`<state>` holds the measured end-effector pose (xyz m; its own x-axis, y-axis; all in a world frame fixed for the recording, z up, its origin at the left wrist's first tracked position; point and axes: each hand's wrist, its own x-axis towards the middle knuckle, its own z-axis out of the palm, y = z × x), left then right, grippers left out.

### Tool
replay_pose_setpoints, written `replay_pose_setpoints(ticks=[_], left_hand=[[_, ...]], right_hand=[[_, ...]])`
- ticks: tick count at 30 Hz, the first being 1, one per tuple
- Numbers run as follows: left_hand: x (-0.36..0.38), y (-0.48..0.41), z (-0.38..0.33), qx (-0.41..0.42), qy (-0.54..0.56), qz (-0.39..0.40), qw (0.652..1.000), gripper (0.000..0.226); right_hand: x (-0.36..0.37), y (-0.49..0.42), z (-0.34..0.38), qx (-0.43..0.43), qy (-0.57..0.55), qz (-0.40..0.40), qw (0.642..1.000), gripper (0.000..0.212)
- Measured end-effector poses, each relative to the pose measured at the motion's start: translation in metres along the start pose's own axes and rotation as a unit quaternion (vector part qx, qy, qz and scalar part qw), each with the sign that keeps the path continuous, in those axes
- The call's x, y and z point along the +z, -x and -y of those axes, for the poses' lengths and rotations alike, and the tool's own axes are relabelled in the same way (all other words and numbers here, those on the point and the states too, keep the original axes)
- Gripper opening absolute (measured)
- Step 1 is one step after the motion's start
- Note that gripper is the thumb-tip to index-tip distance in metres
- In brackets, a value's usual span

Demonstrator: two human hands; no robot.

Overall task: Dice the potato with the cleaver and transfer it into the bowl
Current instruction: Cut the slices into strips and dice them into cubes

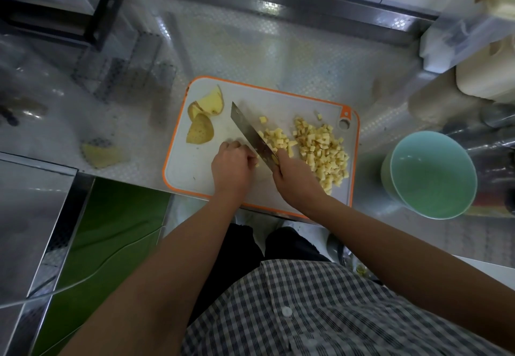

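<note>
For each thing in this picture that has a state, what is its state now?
Steel cleaver: gripped by right hand, blade among dice.
Diced yellow potato heap: on orange-rimmed white cutting board, not yet transferred.
Pale green round bowl: upright, empty.
Skin-on potato slices: uncut.
Left hand: fingers curled beside blade.

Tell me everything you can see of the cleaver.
The cleaver has a broad rectangular blade, grey metal by its look. It is held diagonally over the orange-rimmed cutting board, far end pointing away to the left. The right hand grips its hidden handle. Potato dice lie against its right face; the left hand curls close beside its left.
</note>
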<state>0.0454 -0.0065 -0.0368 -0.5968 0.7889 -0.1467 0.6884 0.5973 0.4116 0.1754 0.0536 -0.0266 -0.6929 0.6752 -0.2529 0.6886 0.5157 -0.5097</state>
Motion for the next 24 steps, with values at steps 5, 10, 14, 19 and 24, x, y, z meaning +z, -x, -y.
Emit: replay_pose_setpoints(ticks=[5,10,14,19,24], left_hand=[[0.002,0.0,-0.001,-0.006,0.004,0.001,1.0,0.015],[0.0,0.002,0.005,0.042,0.025,-0.008,0.999,0.015],[-0.005,0.005,0.018,-0.005,0.038,-0.052,0.998,0.019],[-0.013,0.012,0.026,-0.108,0.073,-0.099,0.987,0.017],[-0.01,0.022,0.026,-0.127,0.084,-0.083,0.985,0.016]], right_hand=[[0.002,-0.004,-0.003,0.018,0.004,0.016,1.0,0.012],[-0.008,-0.006,-0.004,0.04,-0.046,-0.01,0.998,0.014],[-0.011,0.001,0.003,0.03,-0.071,-0.009,0.997,0.011],[0.007,0.011,0.021,0.02,-0.115,0.026,0.993,0.009],[0.016,0.022,0.019,0.012,-0.122,0.078,0.989,0.013]])
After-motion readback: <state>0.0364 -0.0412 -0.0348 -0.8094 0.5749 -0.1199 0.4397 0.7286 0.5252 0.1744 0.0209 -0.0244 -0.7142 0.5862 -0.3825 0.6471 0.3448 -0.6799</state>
